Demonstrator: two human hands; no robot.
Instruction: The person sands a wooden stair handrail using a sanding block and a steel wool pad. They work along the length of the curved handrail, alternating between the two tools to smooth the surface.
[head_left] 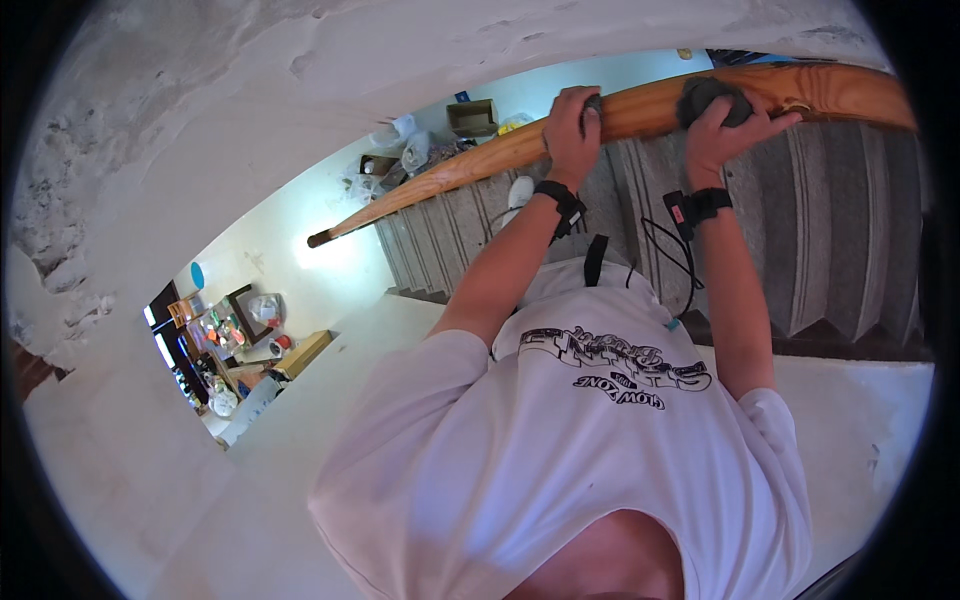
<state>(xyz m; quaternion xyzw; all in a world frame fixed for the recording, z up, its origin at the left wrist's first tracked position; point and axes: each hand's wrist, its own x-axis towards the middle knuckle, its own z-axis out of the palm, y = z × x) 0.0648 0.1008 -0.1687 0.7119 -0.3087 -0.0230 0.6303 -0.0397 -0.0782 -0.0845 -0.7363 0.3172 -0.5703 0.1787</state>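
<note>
Holding a dark pad (696, 98), the right hand (713, 142) touches the handrail (641, 110). The left hand (572, 138) clasps the handrail, dark material (593, 102) by its thumb.

The left hand (572, 138) curls over the wooden handrail (643, 109), a dark piece (593, 101) by its thumb; to its right, the right hand (712, 148) holds a dark pad (700, 93) against the wood. Grey stairs (806, 200) lie beneath both hands.

One wooden handrail (640, 112), orange-brown and grained (a knot near its right end), runs from a dark lower-left tip to upper right, one dark grey pad (697, 95) against it, a second dark piece (593, 103), mostly hidden, farther left.
</note>
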